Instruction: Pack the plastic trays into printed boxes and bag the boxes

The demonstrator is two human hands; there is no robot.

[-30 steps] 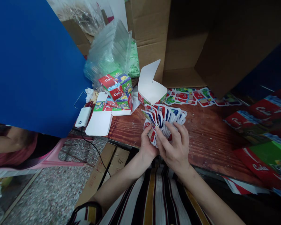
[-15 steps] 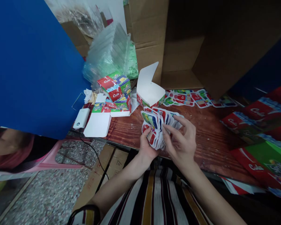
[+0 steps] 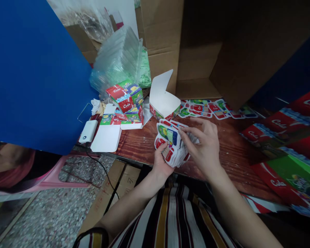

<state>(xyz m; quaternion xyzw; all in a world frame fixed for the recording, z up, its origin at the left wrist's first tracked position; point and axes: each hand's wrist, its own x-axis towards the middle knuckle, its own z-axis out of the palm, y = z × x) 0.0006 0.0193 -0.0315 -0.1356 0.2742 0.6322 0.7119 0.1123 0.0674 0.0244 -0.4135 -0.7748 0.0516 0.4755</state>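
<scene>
My left hand point(image 3: 163, 160) is closed around the lower left of a thick, fanned stack of drink-shaped cards point(image 3: 169, 136), thumb over the front one. White borders edge the cards, with red, green and blue drink prints. My right hand point(image 3: 205, 141) is at the stack's upper right, thumb and forefinger pinching at the card edges; its other fingers are bent and partly apart. Just beyond the stack stands an open carton point(image 3: 165, 101), white inside, its flap raised. More drink-shaped cards point(image 3: 204, 108) lie overlapping in a row along the back of the table.
Folded Cola and Sprite cartons point(image 3: 129, 101) pile at left, beside a white power bank point(image 3: 88, 131) with a black cable. Clear plastic trays point(image 3: 119, 58) and a large cardboard box point(image 3: 161, 44) stand behind. Printed cartons point(image 3: 286, 158) stack at right. Another person's arm point(image 3: 7, 158) shows at far left.
The stack has turned so its front cards face me more. My right hand has shifted slightly right and its fingers have moved along the card edges.
</scene>
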